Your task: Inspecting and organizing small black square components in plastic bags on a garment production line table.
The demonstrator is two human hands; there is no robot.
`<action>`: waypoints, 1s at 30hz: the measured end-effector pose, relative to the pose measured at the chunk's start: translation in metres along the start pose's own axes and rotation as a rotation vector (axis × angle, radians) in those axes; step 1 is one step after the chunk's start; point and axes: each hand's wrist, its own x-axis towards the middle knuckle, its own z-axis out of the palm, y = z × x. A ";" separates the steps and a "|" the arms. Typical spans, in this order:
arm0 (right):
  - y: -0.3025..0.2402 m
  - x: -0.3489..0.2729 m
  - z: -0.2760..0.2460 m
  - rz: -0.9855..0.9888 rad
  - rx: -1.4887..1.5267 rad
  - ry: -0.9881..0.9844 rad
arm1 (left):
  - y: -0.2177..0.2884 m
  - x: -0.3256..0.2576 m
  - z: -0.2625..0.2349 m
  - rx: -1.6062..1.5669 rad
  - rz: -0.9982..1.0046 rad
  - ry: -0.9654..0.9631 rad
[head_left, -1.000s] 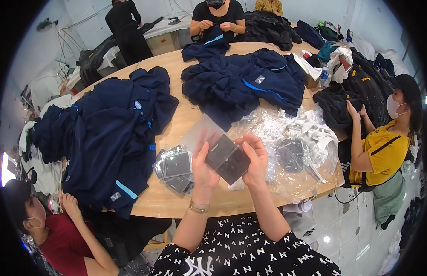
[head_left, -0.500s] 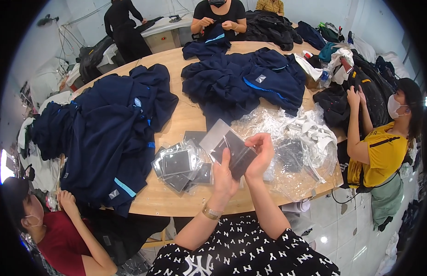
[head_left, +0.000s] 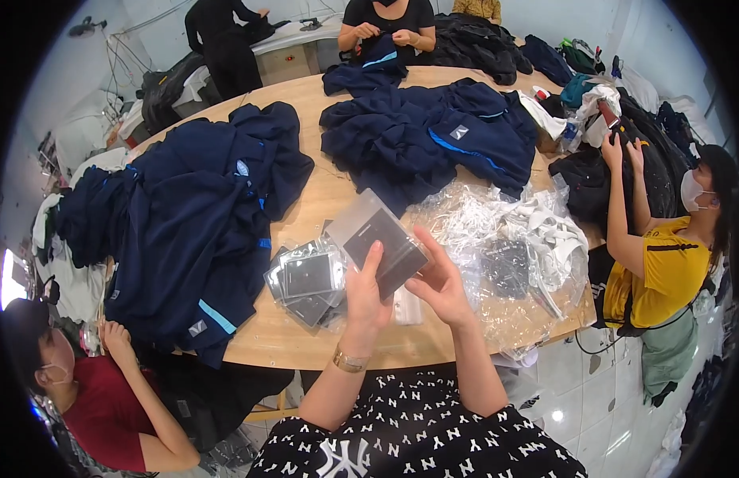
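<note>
Diagonally, sleeve (head_left: 390,244) lengthwise, clear end (head_left: 350,213) upper left

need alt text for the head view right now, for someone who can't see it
A left hand holds a clear plastic packet with dark contents over a wooden table, the right hand close to the packet's edge. Similar packets lie to the left, white straps to the right and navy garments beyond, with other people around the table.

Wooden table (head_left: 282,342) is covered beyond the left hand (head_left: 368,296) by navy garments (head_left: 194,191). Clear packets (head_left: 310,275) are stacked just left of it; white straps (head_left: 541,231) are heaped right of the right hand (head_left: 443,288).
</note>
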 end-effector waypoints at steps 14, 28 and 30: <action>0.011 -0.001 0.016 -0.070 -0.198 0.217 | -0.014 -0.005 -0.007 0.128 0.034 -0.026; -0.005 0.000 0.009 -0.053 -0.390 0.154 | 0.011 0.006 -0.016 0.320 -0.070 -0.064; -0.005 0.000 0.016 -0.039 -0.325 0.155 | 0.008 0.009 -0.021 0.294 0.093 -0.034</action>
